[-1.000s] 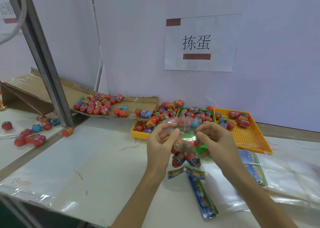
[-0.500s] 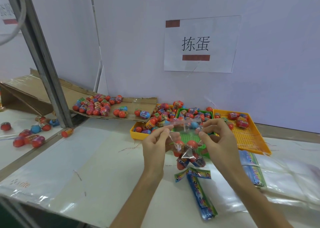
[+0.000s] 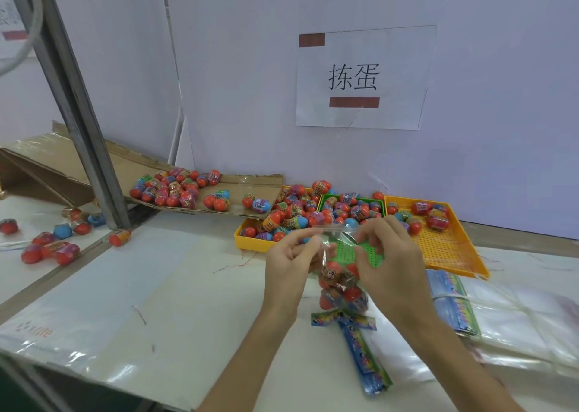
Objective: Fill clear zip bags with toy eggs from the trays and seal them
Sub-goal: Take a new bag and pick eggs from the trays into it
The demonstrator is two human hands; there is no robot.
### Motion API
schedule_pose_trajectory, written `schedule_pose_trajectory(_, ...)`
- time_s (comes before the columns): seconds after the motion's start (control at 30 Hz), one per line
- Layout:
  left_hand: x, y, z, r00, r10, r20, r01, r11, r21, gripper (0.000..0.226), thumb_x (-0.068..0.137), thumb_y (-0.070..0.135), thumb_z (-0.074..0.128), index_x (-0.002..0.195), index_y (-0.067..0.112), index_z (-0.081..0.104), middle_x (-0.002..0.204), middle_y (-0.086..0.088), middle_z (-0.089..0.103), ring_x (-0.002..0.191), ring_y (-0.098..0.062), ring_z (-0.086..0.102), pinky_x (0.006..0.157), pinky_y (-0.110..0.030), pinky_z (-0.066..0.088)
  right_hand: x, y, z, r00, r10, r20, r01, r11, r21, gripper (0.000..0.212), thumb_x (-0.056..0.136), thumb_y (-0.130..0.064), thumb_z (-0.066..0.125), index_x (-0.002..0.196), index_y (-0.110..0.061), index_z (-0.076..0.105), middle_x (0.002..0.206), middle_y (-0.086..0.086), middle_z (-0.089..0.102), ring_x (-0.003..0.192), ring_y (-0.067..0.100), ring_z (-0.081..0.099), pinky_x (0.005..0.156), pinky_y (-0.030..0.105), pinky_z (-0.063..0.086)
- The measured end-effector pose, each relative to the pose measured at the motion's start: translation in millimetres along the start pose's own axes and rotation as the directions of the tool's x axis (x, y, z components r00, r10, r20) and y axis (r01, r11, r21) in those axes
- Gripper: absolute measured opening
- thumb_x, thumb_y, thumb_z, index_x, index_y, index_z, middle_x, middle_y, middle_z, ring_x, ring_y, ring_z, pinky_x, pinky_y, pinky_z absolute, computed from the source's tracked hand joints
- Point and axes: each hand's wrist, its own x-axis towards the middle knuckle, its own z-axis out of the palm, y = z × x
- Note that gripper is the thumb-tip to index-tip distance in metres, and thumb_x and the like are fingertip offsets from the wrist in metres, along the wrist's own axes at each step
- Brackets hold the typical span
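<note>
Above worktop (image 3: pixel 188 286), before green tray (image 3: pixel 347 250) | bag (image 3: pixel 341 275): hangs with eggs (image 3: pixel 352 293) between hands, zip (image 3: pixel 332 230) level, long axis left–right | left hand (image 3: pixel 289 261): fingers (image 3: pixel 304 240) pinch zip's left end | right hand (image 3: pixel 391 264): fingers pinch right end | both equally near; seal likely runs along zip

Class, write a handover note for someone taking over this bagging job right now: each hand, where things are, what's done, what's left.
Left hand: pinches the top edge of the zip bag.
Right hand: pinches the same edge.
Bag hangs above the table, toy eggs inside.
Trays behind the hands hold loose eggs; empty bags lie at right.
Done: bag filled. Left: finish sealing (closure unclear), then fill more bags.
</note>
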Motion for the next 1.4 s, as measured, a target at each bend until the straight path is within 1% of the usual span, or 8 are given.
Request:
schedule_pose_trajectory(0.13,-1.2,-1.3,1.2,0.996,0.062,0.068,-0.066,0.996,0.052,0.005,0.099,0.013,0.064,0.096,0.013,0.069,0.074,-0.010,0.075,0.072,-0.018,0.074,0.068,-0.024,0.059,-2.2,-2.7,4.3,0.993,-0.117,-0.002,0.117,0.992,-0.044,0.020,0.080,-0.005,0.081,0.094,-0.015,0.070,0.092,-0.005,0.066,0.081,0.013,0.058,0.076,0.029,0.042)
schedule_pose_trajectory(0.27,-4.0,-0.8,2.2,0.978,0.167,0.126,-0.182,0.977,0.116,0.011,0.099,0.010,0.063,0.095,0.018,0.070,0.074,-0.006,0.076,0.072,-0.017,0.075,0.067,-0.022,0.059,-4.4,-3.6,6.4,0.991,-0.137,-0.008,0.137,0.990,-0.030,0.014,0.084,-0.015,0.079,0.097,-0.017,0.074,0.094,-0.006,0.071,0.083,0.014,0.064,0.081,0.031,0.042)
schedule_pose_trajectory(0.43,-7.2,-2.2,2.8,0.938,0.319,0.137,-0.344,0.910,0.231,0.021,0.099,0.009,0.062,0.094,0.028,0.068,0.074,0.000,0.075,0.070,-0.015,0.073,0.064,-0.033,0.062,-4.0,-3.5,6.0,0.993,-0.116,-0.034,0.116,0.993,-0.001,0.009,0.087,-0.022,0.073,0.096,-0.019,0.075,0.091,-0.009,0.072,0.082,0.010,0.064,0.082,0.027,0.040)
schedule_pose_trajectory(0.57,-9.9,-5.0,4.6,0.896,0.395,0.202,-0.440,0.846,0.301,0.019,0.098,0.009,0.059,0.097,0.026,0.068,0.078,0.008,0.073,0.074,-0.010,0.072,0.064,-0.017,0.055,-4.8,-2.1,6.6,0.991,-0.119,-0.062,0.120,0.993,0.009,0.008,0.087,-0.016,0.077,0.095,-0.018,0.075,0.090,-0.009,0.072,0.080,0.010,0.065,0.079,0.032,0.044)
schedule_pose_trajectory(0.73,-8.1,-7.7,3.5,0.874,0.427,0.231,-0.482,0.819,0.313,0.018,0.099,0.011,0.056,0.100,0.025,0.068,0.080,0.012,0.070,0.075,-0.010,0.070,0.064,-0.015,0.054,-4.4,-1.6,7.6,0.990,-0.128,-0.065,0.127,0.992,-0.009,0.012,0.085,-0.016,0.078,0.097,-0.017,0.079,0.092,-0.005,0.075,0.085,0.012,0.067,0.082,0.031,0.042)
schedule_pose_trajectory(1.0,-6.4,-11.1,3.9,0.845,0.469,0.258,-0.534,0.764,0.361,0.017,0.100,0.020,0.052,0.100,0.033,0.063,0.084,0.009,0.067,0.077,-0.014,0.067,0.064,-0.034,0.059,-2.6,-0.3,4.5,0.985,-0.155,-0.076,0.156,0.988,0.003,0.008,0.082,-0.015,0.081,0.089,-0.016,0.079,0.084,-0.005,0.075,0.083,0.004,0.060,0.081,0.031,0.044)
schedule_pose_trajectory(1.17,-5.1,-10.8,3.4,0.841,0.470,0.269,-0.540,0.764,0.352,0.014,0.099,0.028,0.049,0.096,0.030,0.062,0.084,0.013,0.066,0.079,-0.007,0.067,0.065,-0.016,0.056,-3.9,-4.5,4.8,0.988,-0.150,-0.030,0.151,0.988,0.031,0.009,0.082,-0.009,0.082,0.086,-0.014,0.076,0.079,-0.007,0.071,0.076,0.004,0.059,0.077,0.029,0.045)
schedule_pose_trajectory(1.4,-4.3,-12.9,4.3,0.833,0.466,0.297,-0.550,0.756,0.355,0.015,0.098,0.028,0.047,0.091,0.030,0.060,0.083,0.012,0.063,0.078,-0.010,0.065,0.064,-0.018,0.055,-3.2,-5.7,4.4,0.992,-0.122,0.012,0.121,0.990,0.079,0.009,0.086,-0.010,0.074,0.084,-0.017,0.069,0.079,-0.019,0.057,0.073,-0.001,0.053,0.077,0.020,0.039)
